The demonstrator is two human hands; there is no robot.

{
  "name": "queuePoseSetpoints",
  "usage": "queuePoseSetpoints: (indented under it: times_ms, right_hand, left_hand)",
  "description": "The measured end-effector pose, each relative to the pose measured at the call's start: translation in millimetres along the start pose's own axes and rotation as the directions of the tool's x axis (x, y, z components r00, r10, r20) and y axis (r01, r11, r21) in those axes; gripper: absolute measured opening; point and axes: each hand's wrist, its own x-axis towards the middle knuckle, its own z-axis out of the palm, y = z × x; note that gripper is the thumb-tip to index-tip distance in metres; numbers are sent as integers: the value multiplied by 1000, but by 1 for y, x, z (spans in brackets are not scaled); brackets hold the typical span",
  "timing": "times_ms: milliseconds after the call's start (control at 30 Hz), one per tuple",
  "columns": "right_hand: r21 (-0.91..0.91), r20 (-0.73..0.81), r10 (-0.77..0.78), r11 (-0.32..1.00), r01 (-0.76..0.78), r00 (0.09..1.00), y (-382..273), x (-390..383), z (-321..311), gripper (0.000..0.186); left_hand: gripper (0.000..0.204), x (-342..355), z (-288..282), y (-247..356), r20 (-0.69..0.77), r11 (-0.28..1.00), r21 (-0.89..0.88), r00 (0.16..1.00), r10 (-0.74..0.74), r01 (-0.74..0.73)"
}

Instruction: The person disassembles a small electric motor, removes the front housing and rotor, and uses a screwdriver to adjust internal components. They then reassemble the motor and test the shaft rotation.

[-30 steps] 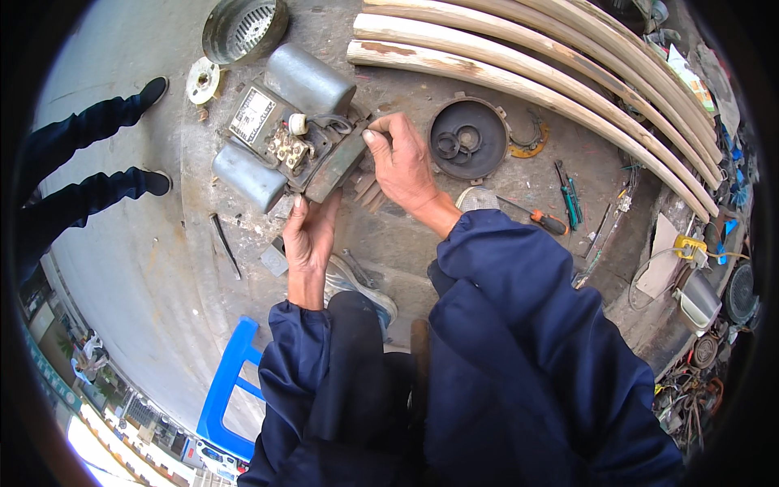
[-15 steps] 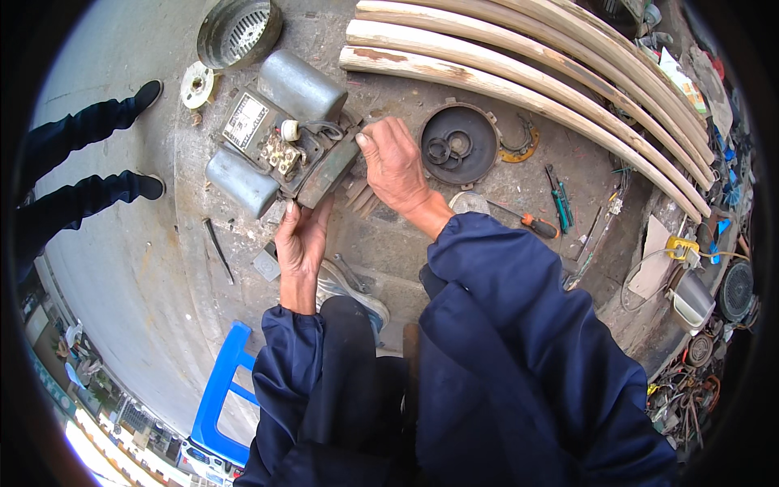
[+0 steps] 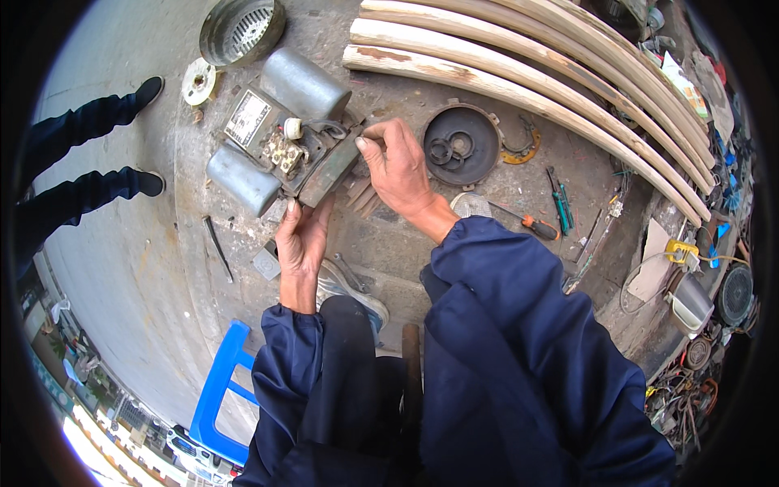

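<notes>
A grey metal terminal box cover (image 3: 329, 176) is tilted at the near right side of an electric motor (image 3: 265, 128) on the ground. My left hand (image 3: 303, 243) grips its lower end with thumb and fingers. The upper right end is pinched by my right hand (image 3: 398, 172), thumb on top and fingers curled. Beside the cover lies the exposed terminal block (image 3: 283, 154) with brass-coloured contacts and a white cap (image 3: 292, 127). Two grey capacitor housings, one above (image 3: 304, 84) and one below (image 3: 243, 180), flank the nameplate. The cover's underside is hidden.
Long wooden poles (image 3: 487, 69) lie at the far right. Near them are a round black end cover (image 3: 461, 144), a screwdriver (image 3: 540, 227) and green-handled pliers (image 3: 561, 207). A vented metal cover (image 3: 243, 31) sits far left. Another person's legs (image 3: 85, 122) stand left; a blue stool (image 3: 215, 398) is near left.
My hands keep their grip on the cover, which has hardly moved. The whole view has shifted slightly.
</notes>
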Motion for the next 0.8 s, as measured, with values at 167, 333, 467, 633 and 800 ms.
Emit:
queuePoseSetpoints:
  times_ms: [167,333,467,633,800]
  right_hand:
    - [-34,20,-28,999,29,999,9,2,0,12]
    - [-27,4,-34,999,34,999,5,1,0,11]
    - [-10,-6,-20,1000,20,1000,4,1,-1,11]
    - [-82,-7,-61,995,60,998,5,3,0,11]
    - [-13,-2,-19,1000,19,1000,2,1,0,11]
  left_hand:
    - [64,0,4,-2,-6,1000,-7,1000,9,-9]
    - [62,0,2,-1,2,1000,-9,1000,18,-18]
    - [61,1,3,-3,23,1000,-12,1000,11,-11]
    - [61,0,4,-2,13,1000,-14,1000,7,-7]
    - [34,0,3,0,33,1000,-9,999,-18,19]
